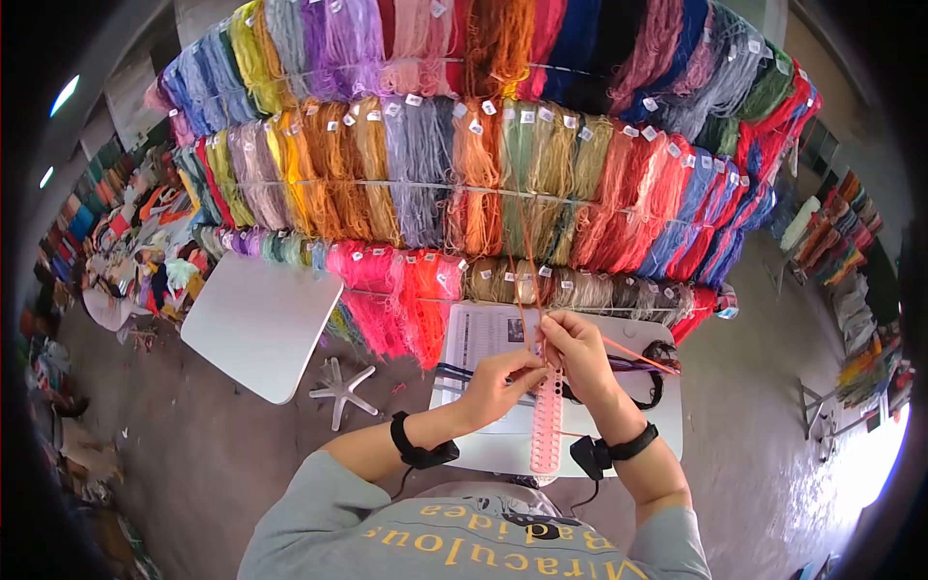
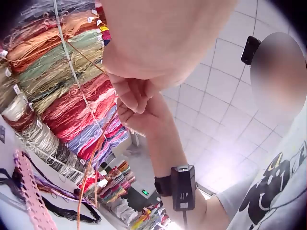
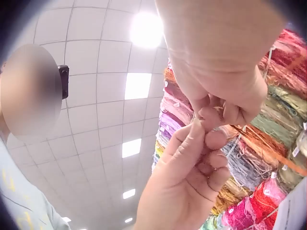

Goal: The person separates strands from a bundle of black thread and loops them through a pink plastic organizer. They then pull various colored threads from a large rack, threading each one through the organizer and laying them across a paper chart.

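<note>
Both hands meet over a small white table [image 1: 483, 449]. My left hand [image 1: 522, 369] pinches an orange thread [image 1: 523, 253] with curled fingers. My right hand [image 1: 556, 340] pinches the same thread just above it. One end of the thread rises toward the rack; other strands trail right over the table. A pink thread card with holes [image 1: 546, 423] lies under the hands. In the left wrist view the left hand [image 2: 136, 96] touches the right hand [image 2: 144, 117], with the thread [image 2: 93, 165] hanging below. In the right wrist view the right hand's fingertips [image 3: 216, 112] meet the left hand [image 3: 192, 163].
A tall rack of coloured floss skeins [image 1: 483, 145] stands right behind the table. A printed sheet [image 1: 483, 333] and dark thread bundles [image 1: 643, 375] lie on the table. Another white tabletop [image 1: 261, 319] and a white star-shaped base [image 1: 338, 389] are at the left. Piles of goods line both sides.
</note>
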`<state>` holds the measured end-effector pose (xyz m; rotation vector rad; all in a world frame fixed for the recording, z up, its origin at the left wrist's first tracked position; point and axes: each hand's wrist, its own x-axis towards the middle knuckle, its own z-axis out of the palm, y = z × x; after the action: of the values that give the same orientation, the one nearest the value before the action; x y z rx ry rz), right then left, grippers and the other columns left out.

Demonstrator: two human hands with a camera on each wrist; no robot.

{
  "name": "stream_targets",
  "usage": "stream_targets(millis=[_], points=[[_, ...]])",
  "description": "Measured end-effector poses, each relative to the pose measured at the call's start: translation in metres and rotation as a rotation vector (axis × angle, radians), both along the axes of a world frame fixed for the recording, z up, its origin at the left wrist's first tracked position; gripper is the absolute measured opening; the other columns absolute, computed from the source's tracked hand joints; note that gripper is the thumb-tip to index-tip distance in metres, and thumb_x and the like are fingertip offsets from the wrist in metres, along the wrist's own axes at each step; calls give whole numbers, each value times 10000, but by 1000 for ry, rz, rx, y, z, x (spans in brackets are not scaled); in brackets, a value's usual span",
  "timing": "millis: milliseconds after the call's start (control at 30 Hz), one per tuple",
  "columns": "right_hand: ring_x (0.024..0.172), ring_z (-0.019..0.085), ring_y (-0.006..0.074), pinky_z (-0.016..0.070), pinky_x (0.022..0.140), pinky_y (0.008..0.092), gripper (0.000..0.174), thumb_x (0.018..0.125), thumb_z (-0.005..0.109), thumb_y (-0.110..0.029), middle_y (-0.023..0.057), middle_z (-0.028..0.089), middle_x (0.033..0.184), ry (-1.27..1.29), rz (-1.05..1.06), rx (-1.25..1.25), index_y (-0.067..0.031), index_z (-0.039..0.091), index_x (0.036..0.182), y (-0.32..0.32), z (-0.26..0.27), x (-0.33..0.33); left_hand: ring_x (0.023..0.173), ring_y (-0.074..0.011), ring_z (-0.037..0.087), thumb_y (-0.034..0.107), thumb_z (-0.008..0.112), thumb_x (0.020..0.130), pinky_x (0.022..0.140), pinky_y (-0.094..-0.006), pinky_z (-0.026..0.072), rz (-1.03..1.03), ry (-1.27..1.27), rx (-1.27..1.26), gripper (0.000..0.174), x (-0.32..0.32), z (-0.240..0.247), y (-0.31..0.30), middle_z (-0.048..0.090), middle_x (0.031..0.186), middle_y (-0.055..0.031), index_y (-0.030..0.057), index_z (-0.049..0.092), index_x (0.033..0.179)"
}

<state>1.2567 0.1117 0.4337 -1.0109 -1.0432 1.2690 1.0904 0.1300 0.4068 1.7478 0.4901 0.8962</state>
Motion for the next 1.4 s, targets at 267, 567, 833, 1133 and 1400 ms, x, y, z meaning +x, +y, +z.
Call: stream_targets(millis=[267, 567, 833, 1133, 1400], points=[[537, 545, 129, 444, 501, 236, 202, 989, 462, -234, 118, 613, 832, 236, -16, -10, -50, 466, 904, -7, -10, -8, 763, -104, 628, 82, 595, 909, 701, -235, 529, 15, -44, -132, 128, -8, -17, 3, 637, 830, -57, -38, 617, 947], [500, 405, 47, 309, 462, 191, 207, 977, 485, -217, 0, 507, 605, -110, 51, -64, -43, 550, 885, -16, 7, 6, 731, -154, 616, 99, 586, 905, 635, -272, 492, 38, 125, 481, 125, 3, -20, 6, 613, 876, -112, 2, 625, 973], [494, 374, 24, 282, 416, 160, 142, 958, 512, -178, -37, 454, 646, 99, -678, 102, -46, 562, 954, -115, -40, 171, 809, -153, 616, 185, 568, 921, 676, -294, 496, 318, -45, 194, 237, 16, 11, 145, 644, 1009, -83, 51, 630, 1106], [499, 410, 88, 303, 451, 237, 212, 907, 562, -315, -40, 481, 622, -134, -1673, -169, -135, 578, 796, -378, -179, 381, 595, -98, 587, 191, 583, 923, 489, -233, 468, 678, -39, 493, 212, 39, 31, 298, 648, 855, -69, 45, 642, 1065], [591, 485, 179, 417, 609, 351, 272, 889, 569, -247, 83, 538, 669, -1607, -1505, -352, -9, 605, 762, -345, -138, 324, 744, -213, 625, 261, 651, 860, 658, -318, 475, 819, -2, 513, 237, 86, 55, 309, 658, 822, -89, 31, 646, 915]])
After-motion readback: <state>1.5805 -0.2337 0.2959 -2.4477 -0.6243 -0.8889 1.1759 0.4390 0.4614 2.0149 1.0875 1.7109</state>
